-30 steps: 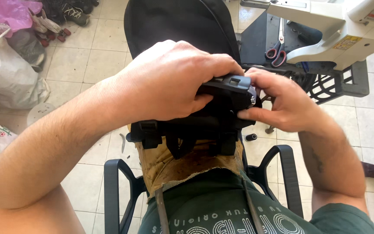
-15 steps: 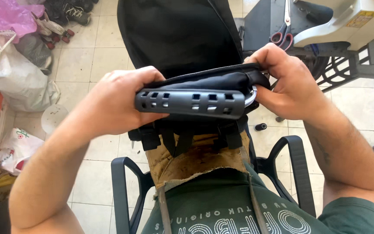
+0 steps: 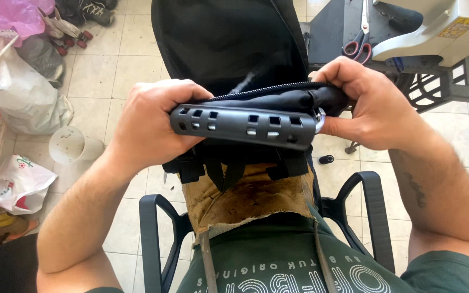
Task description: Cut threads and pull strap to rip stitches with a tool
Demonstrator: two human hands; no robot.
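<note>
Left hand [image 3: 153,127] and right hand [image 3: 367,103] clamped on opposite ends of grey slotted handle [image 3: 245,126].

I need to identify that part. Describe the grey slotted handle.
The handle is a long, dark grey bar, apparently moulded rubber or plastic, with rounded ends and rows of small rectangular slots. It lies level across the black bag, just below the zip. The left hand grips its left end; the right hand holds the bag at its right end.

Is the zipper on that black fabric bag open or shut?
Cannot tell: the black fabric bag's zipper shows teeth along the top edge, but both hands cover its ends.
</note>
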